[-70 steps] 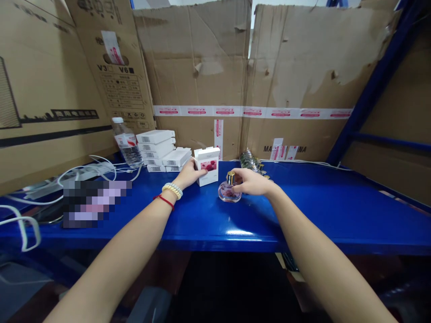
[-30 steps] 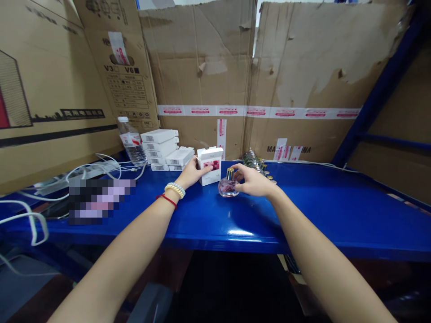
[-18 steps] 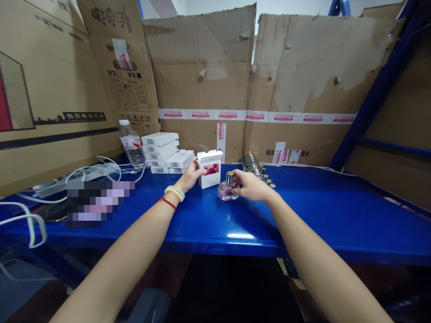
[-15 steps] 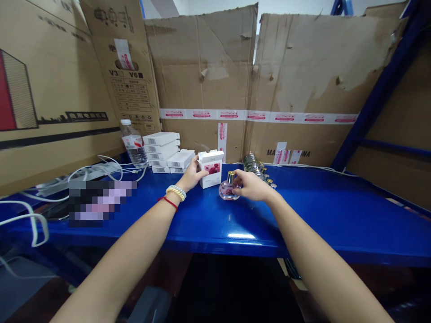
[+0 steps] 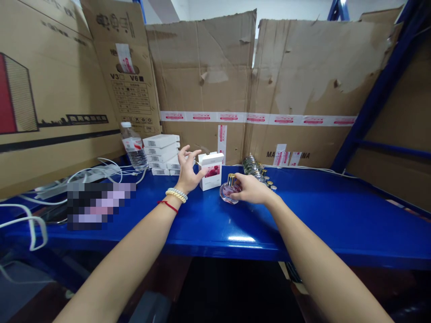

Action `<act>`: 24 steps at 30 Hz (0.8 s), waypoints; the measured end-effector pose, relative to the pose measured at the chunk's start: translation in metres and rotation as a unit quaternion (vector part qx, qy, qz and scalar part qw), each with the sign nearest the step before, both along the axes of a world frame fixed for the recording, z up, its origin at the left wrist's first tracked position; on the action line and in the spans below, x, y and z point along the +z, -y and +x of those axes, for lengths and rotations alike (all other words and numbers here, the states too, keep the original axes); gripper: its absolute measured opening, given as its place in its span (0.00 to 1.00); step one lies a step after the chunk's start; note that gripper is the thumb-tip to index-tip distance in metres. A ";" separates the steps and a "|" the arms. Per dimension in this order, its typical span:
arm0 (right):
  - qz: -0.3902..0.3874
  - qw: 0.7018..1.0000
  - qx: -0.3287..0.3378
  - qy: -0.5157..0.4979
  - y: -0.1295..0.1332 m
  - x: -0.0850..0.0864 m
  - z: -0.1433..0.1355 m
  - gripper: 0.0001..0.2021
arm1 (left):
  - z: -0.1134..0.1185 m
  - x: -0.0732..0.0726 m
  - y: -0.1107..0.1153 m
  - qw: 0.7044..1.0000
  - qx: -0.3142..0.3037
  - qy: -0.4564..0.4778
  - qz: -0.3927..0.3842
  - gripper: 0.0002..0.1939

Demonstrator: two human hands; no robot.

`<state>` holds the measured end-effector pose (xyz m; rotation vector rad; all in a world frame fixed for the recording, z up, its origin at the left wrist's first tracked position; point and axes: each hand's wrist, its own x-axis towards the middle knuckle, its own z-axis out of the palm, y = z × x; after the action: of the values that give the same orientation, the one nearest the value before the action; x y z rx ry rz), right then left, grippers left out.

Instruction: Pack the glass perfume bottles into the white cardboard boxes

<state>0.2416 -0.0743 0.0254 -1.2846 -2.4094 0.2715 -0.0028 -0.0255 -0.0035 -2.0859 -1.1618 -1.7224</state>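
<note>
Pink, gold-capped bottle (image 5: 226, 193) between thumb and fingers of right hand (image 5: 252, 188).

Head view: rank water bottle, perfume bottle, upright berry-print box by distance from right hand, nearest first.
1. Perfume bottle: in the right hand.
2. Upright berry-print box: left, slightly behind.
3. Water bottle: far left, beside the stacked white boxes.

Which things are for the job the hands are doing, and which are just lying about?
In the job:
glass bottle in the right hand
white box with a picture, beside the left hand
probably the stacked white boxes

Just lying about, it seems:
water bottle
white cables
</note>
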 end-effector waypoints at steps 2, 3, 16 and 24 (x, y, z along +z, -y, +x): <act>0.002 1.000 -0.005 -0.004 0.000 0.000 0.001 0.14 | 0.000 0.001 0.000 1.000 -0.003 -0.007 -0.002 0.29; 0.004 1.000 -0.006 -0.005 0.000 0.000 0.001 0.14 | -0.001 0.000 -0.001 1.000 -0.016 0.000 -0.017 0.31; 0.003 0.987 -0.075 -0.145 -0.009 -0.010 -0.005 0.22 | 0.004 0.000 0.004 0.969 -0.034 0.027 -0.243 0.34; -0.020 0.991 -0.057 -0.119 0.003 -0.013 -0.018 0.25 | 0.020 -0.002 0.007 0.972 -0.051 0.041 -0.224 0.50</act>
<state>0.2232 -0.0774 0.0128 -1.3218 -2.1327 0.4180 0.0168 -0.0326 -0.0055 -2.3776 -1.6230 -1.7301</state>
